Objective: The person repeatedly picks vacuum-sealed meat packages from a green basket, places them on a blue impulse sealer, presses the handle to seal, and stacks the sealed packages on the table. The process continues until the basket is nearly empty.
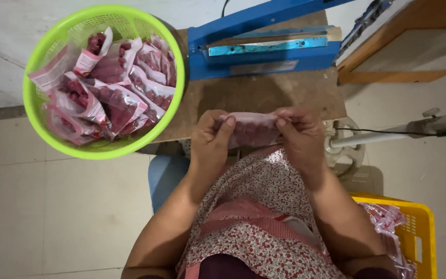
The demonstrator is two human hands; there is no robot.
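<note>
A small clear pouch (251, 129) filled with dark red pieces is held above the near edge of a worn wooden table (264, 95), just in front of the person's lap. It is pinched at its left end by the left hand (210, 142), whose thumb and fingers are closed on the plastic, and at its right end by the right hand (300, 134), likewise closed on the edge; the pouch is stretched flat between them. Whether its mouth is already sealed cannot be told. Much of the work appears done: a green mesh basket (104, 150), set on the table's left corner, is heaped with similar filled pouches (107, 90). More seems left, as further pouches (385, 217) lie in a yellow crate (421, 227) on the floor at the person's right. A blue heat sealer (264, 44) stands at the far side of the table with its arm raised, well apart from the held pouch, and the bare tabletop lies between. A wooden frame (403, 72) and a metal stand with a cable (383, 133) sit to the right, clear of the hands.
</note>
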